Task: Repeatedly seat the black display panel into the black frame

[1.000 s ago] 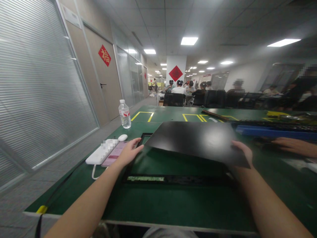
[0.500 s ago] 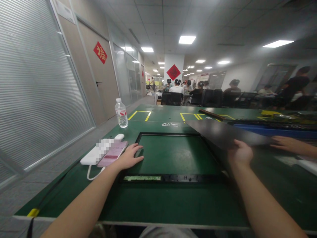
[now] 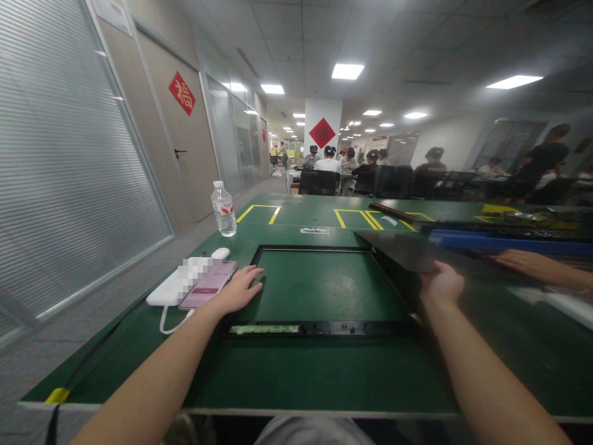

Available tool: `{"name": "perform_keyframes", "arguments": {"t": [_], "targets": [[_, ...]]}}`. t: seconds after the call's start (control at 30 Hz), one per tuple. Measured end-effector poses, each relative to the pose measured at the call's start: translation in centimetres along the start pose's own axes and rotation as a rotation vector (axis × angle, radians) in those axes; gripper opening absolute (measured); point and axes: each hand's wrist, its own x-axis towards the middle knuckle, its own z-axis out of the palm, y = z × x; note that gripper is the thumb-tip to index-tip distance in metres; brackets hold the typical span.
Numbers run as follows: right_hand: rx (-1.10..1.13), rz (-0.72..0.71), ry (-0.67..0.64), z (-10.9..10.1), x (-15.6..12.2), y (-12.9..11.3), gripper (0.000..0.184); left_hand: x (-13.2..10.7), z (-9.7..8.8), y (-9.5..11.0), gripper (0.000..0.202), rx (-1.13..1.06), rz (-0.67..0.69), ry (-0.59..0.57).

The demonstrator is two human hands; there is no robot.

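A black rectangular frame [image 3: 352, 328] lies on the green table [image 3: 324, 377], with a green strip [image 3: 264, 329] set in its near bar. My left hand [image 3: 241, 289] rests over the frame's left side, fingers spread. At the right, my right hand [image 3: 442, 284] grips the near edge of a thin dark flat panel [image 3: 393, 248]. The panel is tilted beside the frame's right side, its far-left corner near the frame's far-right corner. Another person's hand [image 3: 523, 262] is at the panel's right end; whether it touches is unclear.
A water bottle [image 3: 224, 210], a phone [image 3: 208, 285] and a white device [image 3: 164, 289] with a cable stand at the left. Beyond the frame lies a small clear packet [image 3: 315, 231]. A blue strip [image 3: 500, 241] and a dark bar [image 3: 393, 212] are at the back right.
The panel has come down slightly at its far-left corner, uncovering a small whitish scrap behind it. My left hand stays on the frame. The whole view has shifted a little.
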Motion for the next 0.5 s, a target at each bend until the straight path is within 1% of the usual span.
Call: {"name": "perform_keyframes", "arguments": {"t": [0.2, 0.5], "targets": [[-0.086, 0.137, 0.114, -0.5, 1.5, 0.6, 0.031, 0.0, -0.1, 0.1, 0.055, 0.003, 0.0, -0.007], [-0.098, 0.243, 0.169, -1.6, 3.5, 1.4, 0.03, 0.1, 0.1, -0.1, 0.052, 0.008, 0.004, 0.003]]}}
